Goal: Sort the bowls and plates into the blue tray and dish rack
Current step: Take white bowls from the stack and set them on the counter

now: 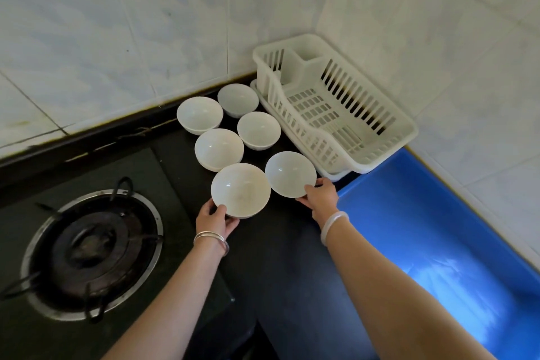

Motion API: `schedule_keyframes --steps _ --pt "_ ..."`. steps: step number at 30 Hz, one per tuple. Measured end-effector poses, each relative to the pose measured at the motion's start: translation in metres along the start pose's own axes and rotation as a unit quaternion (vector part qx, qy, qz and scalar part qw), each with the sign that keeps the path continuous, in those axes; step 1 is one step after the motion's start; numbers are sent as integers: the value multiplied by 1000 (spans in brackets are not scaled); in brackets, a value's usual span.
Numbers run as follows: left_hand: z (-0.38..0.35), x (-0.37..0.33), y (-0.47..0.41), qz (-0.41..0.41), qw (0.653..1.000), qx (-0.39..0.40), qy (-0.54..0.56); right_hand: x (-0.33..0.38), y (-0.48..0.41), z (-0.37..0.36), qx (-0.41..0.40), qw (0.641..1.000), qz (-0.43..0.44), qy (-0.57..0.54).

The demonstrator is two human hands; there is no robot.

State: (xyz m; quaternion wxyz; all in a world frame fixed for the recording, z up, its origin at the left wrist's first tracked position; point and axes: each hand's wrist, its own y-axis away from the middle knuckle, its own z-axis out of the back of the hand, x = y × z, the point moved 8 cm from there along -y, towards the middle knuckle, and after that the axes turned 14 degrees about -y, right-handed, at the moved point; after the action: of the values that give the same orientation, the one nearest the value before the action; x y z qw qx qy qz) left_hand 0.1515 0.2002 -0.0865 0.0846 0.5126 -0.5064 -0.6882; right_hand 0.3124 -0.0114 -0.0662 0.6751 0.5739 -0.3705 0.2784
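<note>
Head view shows your left hand (214,219) pinching the near-left bowl (240,190) and your right hand (320,196) pinching the near-right bowl (290,174) on the table (277,257) beside the dish rack (336,114); both bowls look glazed, rigid, light, slick and breakable, so grip with thumb over the rim and fingers beneath.

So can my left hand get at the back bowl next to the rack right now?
Probably not yet: the left hand grips the front bowl, and the middle bowls stand between it and the back bowl.
</note>
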Motion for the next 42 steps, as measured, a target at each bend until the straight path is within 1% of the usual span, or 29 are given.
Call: schedule_keyframes --steps 9,19,23,27,29,31,33,35,37,39,42 --pt "-4 6 -3 16 999 -6 37 -5 -12 -13 14 999 -22 -47" --pt "-3 10 -6 15 999 -15 43 -6 -15 -22 21 998 -25 -57" --pt "-3 12 -5 8 998 -21 52 -10 -11 -23 55 997 -50 -35" --pt "-5 15 1 -33 998 -23 50 -14 0 -26 110 990 -83 -18" --pt "-7 15 5 -62 998 -21 19 -14 5 -25 132 988 -79 -6" --pt "-8 19 10 -74 997 -19 -22 -13 10 -21 145 988 -59 2" --pt "-9 27 17 -72 996 -12 -60 -11 17 -11 143 989 -36 9" --pt "-10 38 27 -80 989 -1 -124 -10 26 8 137 990 -14 19" --pt "-17 49 39 -107 972 26 -207 -8 38 33 141 989 10 38" --pt "-32 61 57 -139 946 75 -282 -6 53 66 141 987 38 62" --pt "-64 83 94 -187 891 155 -385 -2 77 130 112 985 86 98"
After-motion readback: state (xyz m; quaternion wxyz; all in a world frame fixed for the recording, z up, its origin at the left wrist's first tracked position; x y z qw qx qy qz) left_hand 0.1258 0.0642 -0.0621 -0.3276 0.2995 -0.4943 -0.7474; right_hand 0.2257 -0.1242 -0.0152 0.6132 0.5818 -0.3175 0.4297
